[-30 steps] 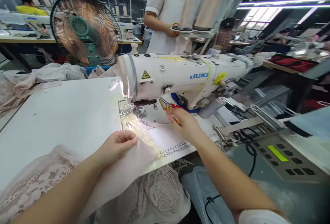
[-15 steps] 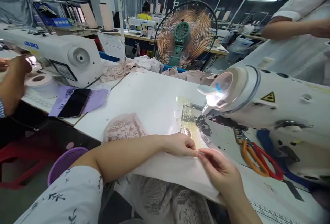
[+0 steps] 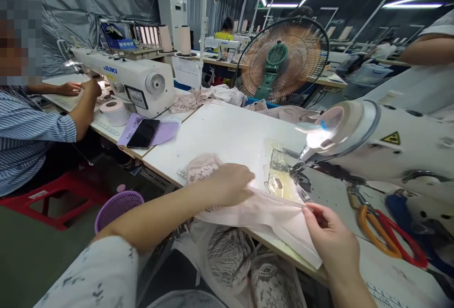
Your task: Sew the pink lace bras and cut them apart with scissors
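Note:
A pale pink bra piece [image 3: 280,213] with a lace cup [image 3: 202,167] lies along the table's front edge. My right hand [image 3: 331,234] is closed, pinching the piece's upper edge between thumb and fingers. My left hand [image 3: 230,185] is over the fabric beside the lace cup; motion smears its fingers, so its grip is unclear. Just beyond my hands is the sewing machine's needle area [image 3: 296,171], with a clear plate and yellowish tape around it. More lace cups [image 3: 230,256] hang below the table edge at my lap.
Orange-and-red-handled scissors [image 3: 379,232] lie right, under the machine head [image 3: 390,133]. A phone [image 3: 144,133] rests on purple paper at left. A co-worker in a striped sleeve [image 3: 53,128] sits at another machine [image 3: 142,81]. A fan [image 3: 276,57] stands behind; a purple basket [image 3: 117,208] is below.
My left hand has left my right hand's fingertips and moved left along the fabric. My right hand still pinches the edge, and the fabric between is stretched out. The view has turned left.

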A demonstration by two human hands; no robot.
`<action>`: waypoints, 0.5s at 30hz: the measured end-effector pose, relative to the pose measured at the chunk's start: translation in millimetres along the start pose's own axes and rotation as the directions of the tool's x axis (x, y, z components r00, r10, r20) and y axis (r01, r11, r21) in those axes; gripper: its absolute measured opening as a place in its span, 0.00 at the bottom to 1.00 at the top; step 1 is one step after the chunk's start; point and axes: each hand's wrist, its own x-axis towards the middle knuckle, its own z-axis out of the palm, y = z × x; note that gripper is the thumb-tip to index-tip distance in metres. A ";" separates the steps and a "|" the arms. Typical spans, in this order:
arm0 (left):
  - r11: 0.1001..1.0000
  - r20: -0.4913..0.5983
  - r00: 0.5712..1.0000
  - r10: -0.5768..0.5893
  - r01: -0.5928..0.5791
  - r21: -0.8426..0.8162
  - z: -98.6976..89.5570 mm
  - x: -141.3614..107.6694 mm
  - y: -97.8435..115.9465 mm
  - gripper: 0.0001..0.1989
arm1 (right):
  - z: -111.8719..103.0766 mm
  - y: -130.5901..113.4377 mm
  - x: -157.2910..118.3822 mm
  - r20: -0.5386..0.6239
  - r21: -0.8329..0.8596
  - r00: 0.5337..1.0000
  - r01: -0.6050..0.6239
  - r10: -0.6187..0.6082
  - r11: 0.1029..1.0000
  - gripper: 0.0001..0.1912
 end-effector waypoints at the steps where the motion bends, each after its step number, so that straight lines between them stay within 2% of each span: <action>1: 0.998 -0.112 0.992 -0.063 0.063 0.003 -5.5 -17.4 -13.7 0.12 | -0.3 0.3 0.5 0.024 0.003 1.000 0.011 -0.011 1.000 0.21; 2: 0.988 -0.228 0.962 -0.148 0.152 0.001 -10.9 -34.7 -30.0 0.12 | -0.3 0.8 1.1 0.048 0.006 0.998 0.028 -0.028 1.000 0.20; 3: 0.968 -0.332 0.913 -0.239 0.249 -0.014 -16.4 -51.7 -48.5 0.11 | 0.0 1.5 1.8 0.070 0.008 0.996 0.047 -0.047 0.999 0.20; 4: 0.937 -0.425 0.843 -0.330 0.349 -0.036 -22.4 -68.2 -68.3 0.11 | 0.4 2.3 2.3 0.083 0.009 0.994 0.064 -0.065 0.998 0.19; 5: 0.891 -0.507 0.753 -0.419 0.448 -0.071 -29.0 -83.9 -88.5 0.11 | 1.0 2.9 2.7 0.088 0.011 0.993 0.079 -0.080 0.997 0.19; 7: 0.763 -0.621 0.536 -0.572 0.626 -0.162 -44.3 -112.7 -126.7 0.10 | 2.0 3.1 3.1 0.074 0.015 0.992 0.103 -0.104 0.995 0.18; 9: 0.613 -0.655 0.328 -0.681 0.744 -0.265 -61.5 -136.2 -157.4 0.09 | 2.1 1.3 2.7 0.082 0.021 0.989 0.119 -0.120 0.993 0.17; 10: 0.540 -0.645 0.241 -0.725 0.780 -0.316 -70.3 -145.3 -169.1 0.09 | 1.7 -0.3 2.3 0.091 0.020 0.989 0.118 -0.119 0.993 0.17; 11: 0.477 -0.616 0.179 -0.767 0.801 -0.362 -78.7 -152.1 -178.6 0.10 | 1.1 -2.1 2.0 0.108 0.014 0.988 0.110 -0.110 0.994 0.17; 12: 0.423 -0.573 0.138 -0.808 0.812 -0.401 -86.5 -156.8 -186.0 0.10 | 0.3 -3.7 1.7 0.122 0.003 0.988 0.097 -0.097 0.995 0.17; 13: 0.381 -0.521 0.118 -0.845 0.817 -0.433 -93.6 -159.4 -191.6 0.11 | -0.5 -4.9 1.7 0.130 -0.013 0.988 0.084 -0.081 0.996 0.17; 15: 0.322 -0.417 0.112 -0.902 0.818 -0.476 -105.1 -159.5 -199.2 0.12 | -1.6 -5.1 2.8 0.154 -0.043 0.987 0.056 -0.049 0.997 0.18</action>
